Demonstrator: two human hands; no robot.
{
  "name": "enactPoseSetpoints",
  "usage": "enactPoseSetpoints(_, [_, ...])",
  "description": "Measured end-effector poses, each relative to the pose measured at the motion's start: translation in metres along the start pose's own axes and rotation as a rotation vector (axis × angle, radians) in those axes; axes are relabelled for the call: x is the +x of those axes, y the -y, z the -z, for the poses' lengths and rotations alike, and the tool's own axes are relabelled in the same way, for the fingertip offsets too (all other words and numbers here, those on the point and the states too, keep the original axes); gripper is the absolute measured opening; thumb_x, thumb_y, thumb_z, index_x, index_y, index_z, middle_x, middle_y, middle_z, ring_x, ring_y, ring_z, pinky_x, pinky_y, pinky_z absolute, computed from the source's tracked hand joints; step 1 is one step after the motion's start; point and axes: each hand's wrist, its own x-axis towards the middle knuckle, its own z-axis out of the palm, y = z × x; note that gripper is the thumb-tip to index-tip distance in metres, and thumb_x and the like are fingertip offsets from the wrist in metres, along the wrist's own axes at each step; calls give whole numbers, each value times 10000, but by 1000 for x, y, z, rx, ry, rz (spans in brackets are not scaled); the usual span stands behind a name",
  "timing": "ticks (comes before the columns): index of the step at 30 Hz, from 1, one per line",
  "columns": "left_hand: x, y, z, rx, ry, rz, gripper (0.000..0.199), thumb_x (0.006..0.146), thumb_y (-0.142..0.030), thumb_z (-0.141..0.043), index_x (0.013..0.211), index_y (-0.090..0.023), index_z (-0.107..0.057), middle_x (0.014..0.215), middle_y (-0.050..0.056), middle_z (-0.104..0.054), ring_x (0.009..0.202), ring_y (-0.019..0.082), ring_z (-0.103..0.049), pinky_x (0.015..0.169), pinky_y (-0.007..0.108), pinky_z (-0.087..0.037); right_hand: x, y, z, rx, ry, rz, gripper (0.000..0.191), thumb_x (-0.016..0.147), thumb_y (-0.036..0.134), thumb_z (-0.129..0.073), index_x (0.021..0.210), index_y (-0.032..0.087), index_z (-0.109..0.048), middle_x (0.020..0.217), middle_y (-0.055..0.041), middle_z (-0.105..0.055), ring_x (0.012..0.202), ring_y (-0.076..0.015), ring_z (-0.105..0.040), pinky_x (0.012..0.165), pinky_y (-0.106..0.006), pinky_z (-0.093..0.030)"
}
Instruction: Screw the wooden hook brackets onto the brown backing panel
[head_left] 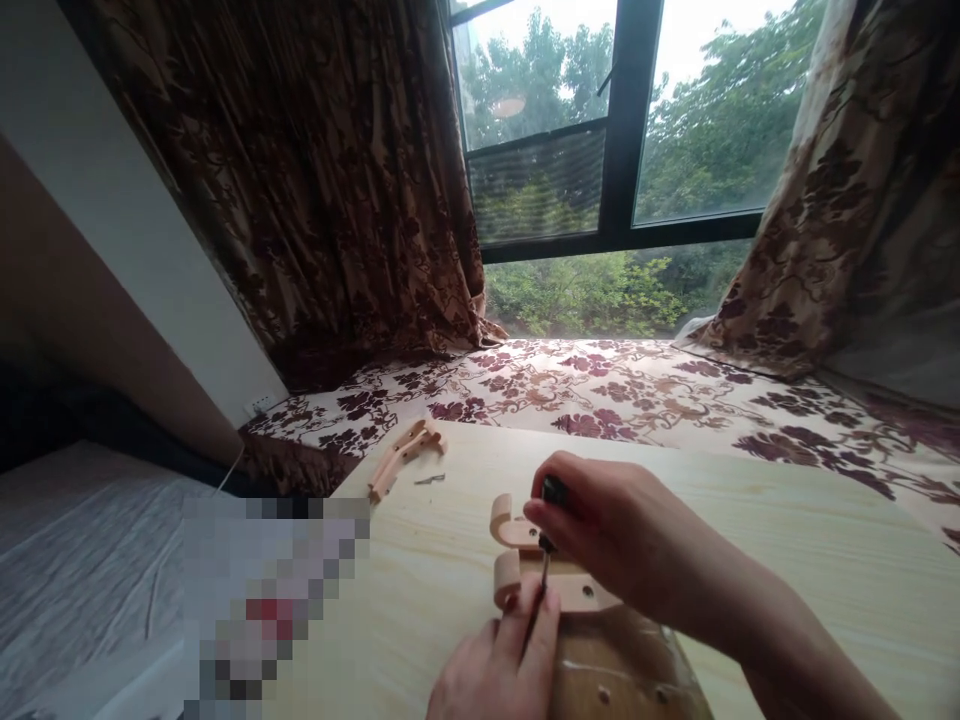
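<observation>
My right hand (611,535) is closed around the dark handle of a screwdriver (553,490), held upright with its thin shaft pointing down. The shaft ends between the fingers of my left hand (499,660), which hides the tip. Those left fingers press on the nearer pale wooden hook (585,594), beside its curled end. A second wooden hook (504,520) lies just behind it, partly covered by my right hand. Both hooks rest on a brown wooden board (630,665), which has small holes and a shiny clear covering at its edge.
A pale wooden tabletop (420,570) lies under the work. Toward its far left corner are loose wooden hooks (409,455) and a few small screws (430,480). Behind stretches a flower-patterned window seat (600,385), with curtains (337,180) and a window. A blurred patch covers the left side.
</observation>
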Motion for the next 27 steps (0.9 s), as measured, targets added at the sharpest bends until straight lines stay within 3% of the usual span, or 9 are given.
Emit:
enactPoseSetpoints(6, [2, -5, 23, 4, 110, -44, 683, 813, -74, -462, 1461, -242, -331, 1460, 123, -371, 1085, 319, -631, 852, 394, -549, -5, 3, 4, 9, 1, 103, 28, 852, 239, -558, 850, 229, -583, 686, 48, -575, 588, -96, -456, 542, -227, -325])
enactPoseSetpoints(9, [5, -11, 31, -22, 137, -52, 601, 882, -315, -532, 1444, -176, -369, 1452, 174, -377, 1108, 348, -612, 864, 426, -539, -4, 2, 4, 4, 28, 105, 89, 866, 238, -536, 783, 222, -560, 665, 48, -555, 576, -96, -437, 536, -229, -316])
enactPoseSetpoints(12, [6, -13, 34, -63, 131, -61, 775, 847, -627, -515, 1427, -128, -394, 1448, 206, -377, 1135, 357, -592, 880, 426, -531, 0, -1, 1, -65, -2, 27, 191, 901, 328, -497, 749, 213, -511, 611, 38, -516, 532, -107, -399, 507, -247, -291])
enactPoseSetpoints(14, [6, -13, 34, -73, 124, -59, 858, 818, -726, -455, 1421, -117, -403, 1442, 217, -388, 1112, 354, -608, 871, 425, -536, 1, -1, -1, -112, -36, -25, 224, 909, 368, -481, 748, 212, -488, 591, 37, -500, 515, -111, -386, 501, -255, -281])
enactPoseSetpoints(21, [3, -11, 26, -14, -11, -134, 802, 830, -650, -521, 1401, -96, -423, 1366, 242, -485, 1051, 376, -638, 812, 445, -564, -3, 3, -3, -45, 38, 83, 126, 893, 331, -524, 812, 235, -513, 669, 42, -528, 581, -116, -418, 525, -247, -286])
enactPoseSetpoints(24, [3, -11, 24, 38, -50, -173, 827, 820, -632, -547, 1394, -53, -408, 1374, 272, -459, 957, 365, -678, 733, 440, -589, -1, 0, -5, -68, 10, 53, 191, 906, 350, -500, 766, 228, -452, 640, 41, -503, 558, -117, -391, 517, -253, -281])
enactPoseSetpoints(27, [2, -10, 25, 50, -87, -205, 841, 809, -621, -572, 1374, -19, -414, 1371, 280, -459, 992, 364, -666, 740, 427, -591, 2, -5, -7, -104, -60, -13, 252, 902, 366, -498, 727, 229, -379, 597, 46, -475, 526, -115, -366, 506, -258, -271])
